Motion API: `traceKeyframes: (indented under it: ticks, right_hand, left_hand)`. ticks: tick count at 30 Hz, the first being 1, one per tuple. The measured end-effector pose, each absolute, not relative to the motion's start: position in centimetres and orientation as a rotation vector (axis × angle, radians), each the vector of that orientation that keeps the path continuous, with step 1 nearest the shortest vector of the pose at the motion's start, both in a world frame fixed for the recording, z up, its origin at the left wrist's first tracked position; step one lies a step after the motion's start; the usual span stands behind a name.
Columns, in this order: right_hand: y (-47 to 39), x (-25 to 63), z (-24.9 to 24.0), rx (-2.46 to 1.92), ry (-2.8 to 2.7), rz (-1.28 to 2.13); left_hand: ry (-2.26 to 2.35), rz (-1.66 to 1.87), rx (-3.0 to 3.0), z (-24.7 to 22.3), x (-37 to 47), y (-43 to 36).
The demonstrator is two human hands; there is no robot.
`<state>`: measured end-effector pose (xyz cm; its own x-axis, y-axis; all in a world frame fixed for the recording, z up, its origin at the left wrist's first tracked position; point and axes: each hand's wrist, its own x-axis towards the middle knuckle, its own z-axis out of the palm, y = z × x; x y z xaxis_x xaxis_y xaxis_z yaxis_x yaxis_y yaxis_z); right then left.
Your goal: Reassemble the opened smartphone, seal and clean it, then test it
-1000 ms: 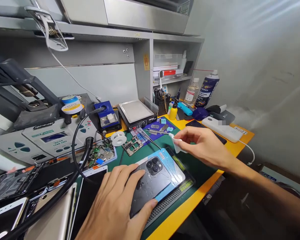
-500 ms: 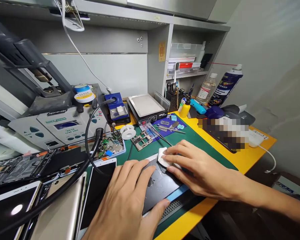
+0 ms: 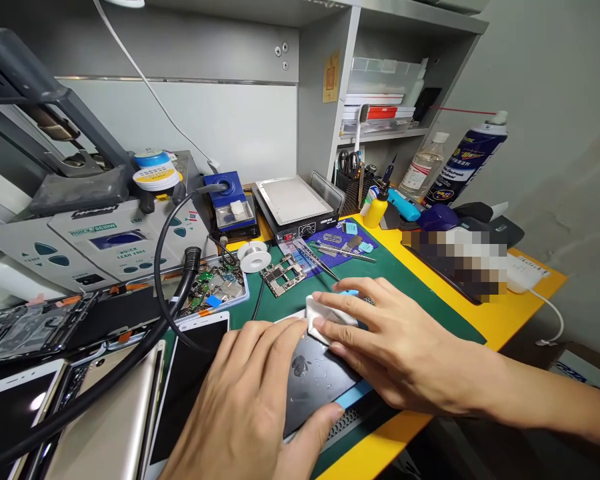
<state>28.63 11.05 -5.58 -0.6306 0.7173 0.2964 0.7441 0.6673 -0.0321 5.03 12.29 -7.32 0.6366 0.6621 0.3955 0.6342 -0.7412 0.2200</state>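
A dark, glossy phone screen (image 3: 317,383) lies flat with wet drops and smears on its surface. Below it shows a blue edge (image 3: 356,393) and a perforated metal grille (image 3: 344,423). My left hand (image 3: 253,390) spans the screen's left end, thumb at the near side and fingers at the far side, holding it. Pinched in the fingers of my right hand (image 3: 380,333) is a folded white wipe (image 3: 320,317), pressed on the far part of the screen. That hand covers the screen's right end.
Behind my hands are a circuit board (image 3: 283,274), tweezers (image 3: 317,259), a solder spool (image 3: 254,256) and a hot plate (image 3: 297,203). A thick black hose (image 3: 130,387) crosses over several phones at left. Bottles (image 3: 423,165) and a spray can (image 3: 467,163) stand back right.
The white wipe in my right hand has shifted left along the far side of the screen, close to my left fingertips. My left hand keeps its place on the screen. The view has tilted slightly.
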Motion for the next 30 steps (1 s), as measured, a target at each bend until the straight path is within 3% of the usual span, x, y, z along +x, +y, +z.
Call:
traceKeyframes:
  ticks: [21,30]
  right_hand:
    - [12.3,29.0,-5.4,-1.207,-2.492,-0.060]
    - [11.4,29.7,-5.3,-1.020,-2.520,0.015]
  left_hand:
    - [1.166,0.702,2.765,-7.2,5.0,12.1]
    - [1.158,0.697,2.801,-7.4,4.9,12.2]
